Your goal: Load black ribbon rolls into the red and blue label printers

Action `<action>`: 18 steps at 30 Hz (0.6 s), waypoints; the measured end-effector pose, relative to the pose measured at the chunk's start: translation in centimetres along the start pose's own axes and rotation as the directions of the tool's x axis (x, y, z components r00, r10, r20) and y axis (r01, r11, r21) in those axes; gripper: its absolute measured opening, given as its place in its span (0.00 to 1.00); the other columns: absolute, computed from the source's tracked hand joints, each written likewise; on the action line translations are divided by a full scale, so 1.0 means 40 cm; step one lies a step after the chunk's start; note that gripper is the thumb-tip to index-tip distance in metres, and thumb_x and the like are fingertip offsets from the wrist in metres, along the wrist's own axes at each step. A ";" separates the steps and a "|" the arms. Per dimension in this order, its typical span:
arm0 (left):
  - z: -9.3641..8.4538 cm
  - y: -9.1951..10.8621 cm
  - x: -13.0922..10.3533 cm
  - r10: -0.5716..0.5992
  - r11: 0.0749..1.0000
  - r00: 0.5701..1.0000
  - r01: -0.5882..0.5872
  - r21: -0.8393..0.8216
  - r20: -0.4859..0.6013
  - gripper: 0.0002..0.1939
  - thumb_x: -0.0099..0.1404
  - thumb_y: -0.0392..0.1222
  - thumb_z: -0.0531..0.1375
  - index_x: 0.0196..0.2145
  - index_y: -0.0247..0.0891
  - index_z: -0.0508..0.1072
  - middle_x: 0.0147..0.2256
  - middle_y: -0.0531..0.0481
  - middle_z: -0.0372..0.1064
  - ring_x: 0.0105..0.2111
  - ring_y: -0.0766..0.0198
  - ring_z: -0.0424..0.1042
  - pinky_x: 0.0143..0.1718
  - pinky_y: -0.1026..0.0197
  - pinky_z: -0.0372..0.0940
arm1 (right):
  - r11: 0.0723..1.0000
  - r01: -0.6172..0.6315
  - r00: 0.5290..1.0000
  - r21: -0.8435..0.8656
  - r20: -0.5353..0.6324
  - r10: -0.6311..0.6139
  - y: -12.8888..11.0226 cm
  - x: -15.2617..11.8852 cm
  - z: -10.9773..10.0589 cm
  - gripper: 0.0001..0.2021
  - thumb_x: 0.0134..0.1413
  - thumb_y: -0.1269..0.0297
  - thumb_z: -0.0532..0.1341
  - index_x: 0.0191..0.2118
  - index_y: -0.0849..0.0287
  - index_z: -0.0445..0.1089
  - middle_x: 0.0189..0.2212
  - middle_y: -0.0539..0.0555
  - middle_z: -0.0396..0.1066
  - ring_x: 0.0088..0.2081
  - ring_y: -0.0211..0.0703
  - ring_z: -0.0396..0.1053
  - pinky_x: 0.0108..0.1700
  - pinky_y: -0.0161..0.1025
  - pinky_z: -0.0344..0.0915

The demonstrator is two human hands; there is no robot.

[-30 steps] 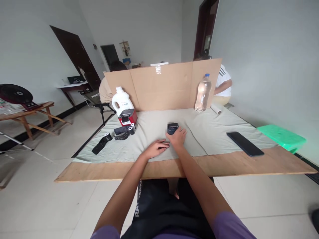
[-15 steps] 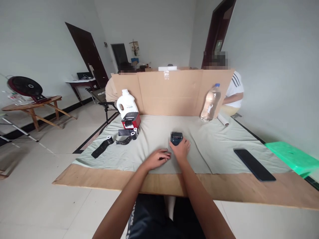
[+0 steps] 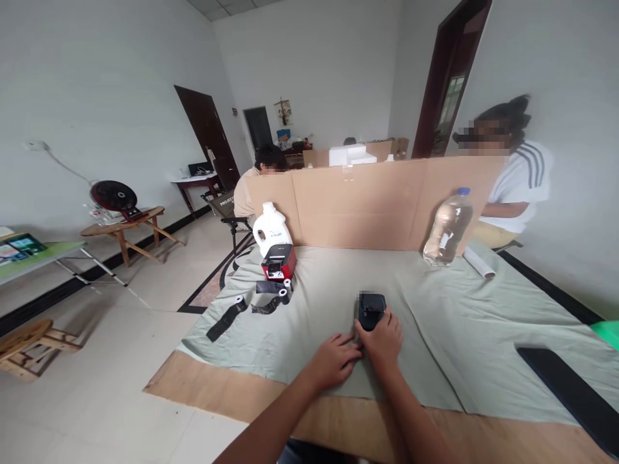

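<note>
My right hand [image 3: 385,338] grips a small dark box-shaped device [image 3: 371,310] near the middle of the cloth, thumb on its near left side and fingers around the right. A darker flap or recess shows on top; I cannot tell which. My left hand [image 3: 334,361] lies on the cloth just to the left, fingers stretched out and tips close to the right thumb, holding nothing. To the far left stands a red and black box-shaped machine [image 3: 279,262]. In front of it lie partly unrolled black strip rolls [image 3: 227,320].
A white jug [image 3: 273,232] stands behind the machine. At the back are a cardboard screen [image 3: 358,209], a clear bottle [image 3: 449,225] with a blue cap and a white roll [image 3: 478,263]. A long dark slab [image 3: 565,393] lies right. Two people sit beyond the screen.
My view has tilted up and turned slightly left, so the table appears lower and farther right. My right hand still holds the device, and my left hand stays beside it.
</note>
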State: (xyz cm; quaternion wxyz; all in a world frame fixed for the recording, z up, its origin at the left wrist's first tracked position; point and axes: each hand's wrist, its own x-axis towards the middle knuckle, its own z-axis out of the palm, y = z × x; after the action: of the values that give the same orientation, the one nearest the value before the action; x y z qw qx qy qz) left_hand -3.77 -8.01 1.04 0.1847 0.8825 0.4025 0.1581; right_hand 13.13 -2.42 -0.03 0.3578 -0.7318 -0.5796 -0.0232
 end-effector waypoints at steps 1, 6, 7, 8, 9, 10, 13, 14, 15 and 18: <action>0.002 0.001 0.000 0.011 1.000 1.000 -0.011 0.007 -0.001 0.22 0.69 0.39 0.56 0.60 0.47 0.72 0.64 0.49 0.67 0.69 0.53 0.57 0.70 0.42 0.51 | 1.000 0.001 1.000 -0.006 -0.004 -0.001 0.000 0.000 0.001 0.44 0.50 0.45 0.63 0.65 0.73 0.57 0.55 0.77 0.66 0.53 0.72 0.66 0.53 0.57 0.63; 0.014 -0.003 0.004 0.007 1.000 1.000 -0.007 -0.009 -0.008 0.27 0.72 0.45 0.54 0.67 0.47 0.62 0.67 0.47 0.60 0.70 0.53 0.54 0.71 0.42 0.48 | 0.999 0.028 0.999 -0.026 -0.026 -0.029 0.006 0.004 0.006 0.44 0.51 0.42 0.60 0.64 0.73 0.58 0.52 0.77 0.68 0.51 0.72 0.67 0.52 0.58 0.64; 0.017 -0.005 0.005 -0.001 1.000 1.000 0.001 -0.019 -0.010 0.29 0.72 0.46 0.54 0.68 0.46 0.61 0.68 0.46 0.59 0.70 0.53 0.53 0.72 0.43 0.48 | 0.999 0.036 0.999 -0.027 -0.031 -0.037 0.009 0.004 0.008 0.44 0.52 0.41 0.60 0.64 0.73 0.58 0.50 0.77 0.69 0.50 0.73 0.68 0.51 0.58 0.65; 0.020 -0.008 0.006 -0.013 1.000 1.000 0.012 -0.025 -0.012 0.30 0.72 0.47 0.55 0.69 0.45 0.59 0.69 0.44 0.57 0.71 0.52 0.53 0.72 0.43 0.48 | 0.999 0.043 0.998 -0.025 -0.036 -0.044 0.012 0.005 0.010 0.44 0.52 0.41 0.59 0.63 0.74 0.58 0.50 0.77 0.69 0.49 0.73 0.68 0.51 0.58 0.65; 0.024 -0.011 0.007 -0.030 0.999 0.999 0.030 -0.025 -0.014 0.32 0.71 0.49 0.55 0.70 0.43 0.58 0.70 0.43 0.55 0.71 0.51 0.51 0.72 0.43 0.47 | 0.999 0.048 0.998 -0.019 -0.043 -0.049 0.016 0.005 0.013 0.44 0.52 0.40 0.58 0.63 0.74 0.59 0.49 0.77 0.69 0.49 0.73 0.68 0.51 0.59 0.65; 0.028 -0.014 0.008 -0.051 0.999 0.999 0.051 -0.019 -0.014 0.34 0.71 0.50 0.55 0.71 0.42 0.56 0.71 0.41 0.51 0.72 0.50 0.50 0.72 0.43 0.47 | 0.999 0.052 0.997 -0.012 -0.053 -0.053 0.019 0.005 0.017 0.44 0.53 0.39 0.57 0.63 0.73 0.59 0.49 0.77 0.69 0.48 0.73 0.68 0.51 0.59 0.65; 0.037 -0.020 0.008 -0.147 0.989 0.989 0.147 0.026 -0.020 0.41 0.70 0.56 0.56 0.74 0.43 0.47 0.74 0.42 0.37 0.74 0.45 0.40 0.73 0.39 0.44 | 0.998 0.057 0.995 0.019 -0.083 -0.055 0.025 0.005 0.026 0.44 0.54 0.37 0.55 0.64 0.72 0.59 0.49 0.77 0.69 0.49 0.74 0.68 0.50 0.59 0.66; 0.039 -0.020 0.008 -0.197 0.979 0.980 0.198 0.044 -0.032 0.43 0.69 0.58 0.56 0.75 0.45 0.44 0.74 0.43 0.33 0.74 0.43 0.36 0.73 0.38 0.41 | 0.998 0.055 0.995 0.028 -0.089 -0.052 0.027 0.005 0.027 0.44 0.54 0.36 0.54 0.64 0.72 0.59 0.50 0.78 0.69 0.50 0.74 0.67 0.50 0.59 0.66; 0.039 -0.018 0.008 -0.253 0.965 0.966 0.255 0.064 -0.051 0.45 0.69 0.60 0.56 0.75 0.46 0.41 0.75 0.44 0.30 0.74 0.42 0.34 0.73 0.36 0.39 | 0.998 0.053 0.995 0.035 -0.088 -0.050 0.027 0.006 0.026 0.45 0.54 0.35 0.54 0.63 0.72 0.60 0.49 0.78 0.69 0.50 0.74 0.67 0.50 0.59 0.65; 0.036 -0.011 0.006 -0.377 0.916 0.921 0.387 0.109 -0.104 0.43 0.70 0.64 0.53 0.75 0.48 0.41 0.75 0.46 0.27 0.74 0.42 0.31 0.72 0.33 0.34 | 0.997 0.053 0.997 0.051 -0.059 -0.050 0.025 0.011 0.014 0.46 0.55 0.36 0.55 0.63 0.77 0.60 0.49 0.78 0.68 0.50 0.73 0.67 0.50 0.58 0.65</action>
State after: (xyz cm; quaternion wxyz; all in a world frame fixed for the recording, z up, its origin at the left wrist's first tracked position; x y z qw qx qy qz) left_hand -3.31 -7.85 -0.40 0.1391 0.7899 0.5833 0.1284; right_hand 13.91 -1.83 -0.75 0.3929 -0.7058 -0.5883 -0.0382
